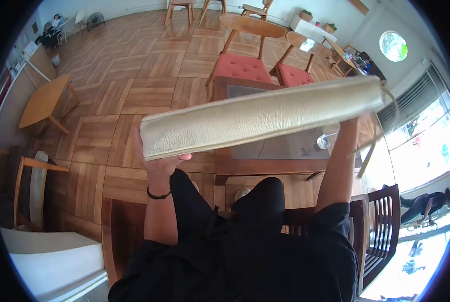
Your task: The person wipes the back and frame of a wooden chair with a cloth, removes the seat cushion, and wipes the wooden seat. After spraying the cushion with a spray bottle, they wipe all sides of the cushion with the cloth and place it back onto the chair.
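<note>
A long pale gold, wrinkled leather-like bag [265, 118] is held up in front of me, its right end higher than its left. My left hand [159, 163] grips the bag's left end, the thumb under its lower edge and most fingers hidden behind it. A dark band circles that wrist. My right forearm reaches up behind the bag's right end, where the bag hides my right hand. A thin strap [397, 113] hangs from the right end, partly blurred. Behind and below the bag stands a glass-topped wooden table [280, 151].
A clear glass [323, 142] stands on the table's right side. Two chairs with red seats [242, 72] are beyond it. A low wooden table [46, 103] and a chair [33, 191] stand left. One person [429, 205] is outside the right window, another [57, 21] sits far left.
</note>
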Available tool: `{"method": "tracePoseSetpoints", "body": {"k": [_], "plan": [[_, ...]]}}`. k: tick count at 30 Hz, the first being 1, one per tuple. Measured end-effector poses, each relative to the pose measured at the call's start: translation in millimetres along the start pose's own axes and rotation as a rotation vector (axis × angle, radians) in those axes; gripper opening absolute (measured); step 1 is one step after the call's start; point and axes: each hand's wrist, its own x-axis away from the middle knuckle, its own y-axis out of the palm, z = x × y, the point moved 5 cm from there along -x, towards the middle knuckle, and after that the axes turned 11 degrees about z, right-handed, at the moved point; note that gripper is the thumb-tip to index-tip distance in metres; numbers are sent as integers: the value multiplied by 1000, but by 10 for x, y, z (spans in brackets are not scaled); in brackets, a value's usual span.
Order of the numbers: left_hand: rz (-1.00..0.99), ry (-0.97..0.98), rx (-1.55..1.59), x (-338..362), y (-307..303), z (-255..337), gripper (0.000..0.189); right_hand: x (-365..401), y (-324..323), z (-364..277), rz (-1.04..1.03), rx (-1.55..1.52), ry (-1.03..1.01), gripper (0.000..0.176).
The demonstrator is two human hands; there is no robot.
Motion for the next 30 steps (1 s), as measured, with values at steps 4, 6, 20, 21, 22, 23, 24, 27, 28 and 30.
{"method": "tracePoseSetpoints", "body": {"k": [4, 6, 20, 21, 22, 23, 24, 27, 28, 30], "plan": [[107, -19, 5, 5, 430, 258, 83, -148, -173, 44, 78, -152, 236, 33], [60, -36, 51, 6, 660, 360, 80, -220, -532, -127, 167, -230, 365, 31], [86, -22, -73, 68, 1410, 455, 61, 2890, 973, -2121, -707, 278, -1062, 37], [68, -28, -68, 55, 1394, 440, 60, 2916, 996, -2146, -707, 251, -1018, 35], [53, -36, -65, 49, 1355, 431, 60, 2930, 1019, -2155, -709, 223, -973, 34], [38, -48, -63, 58, 1316, 427, 59, 2941, 1006, -2131, -696, 200, -1018, 33], [18, -35, -77, 70, 1292, 441, 60, 2922, 966, -2066, -682, 178, -1064, 32], [-12, -64, -50, 90, 1278, 490, 62, 2642, 808, -1961, -639, 238, -1149, 30], [2, -123, -3, 81, 1270, 515, 64, 2493, 730, -1949, -617, 315, -1153, 30], [23, -213, 71, 87, 1279, 557, 69, 2157, 555, -1848, -557, 398, -1103, 33]]}}
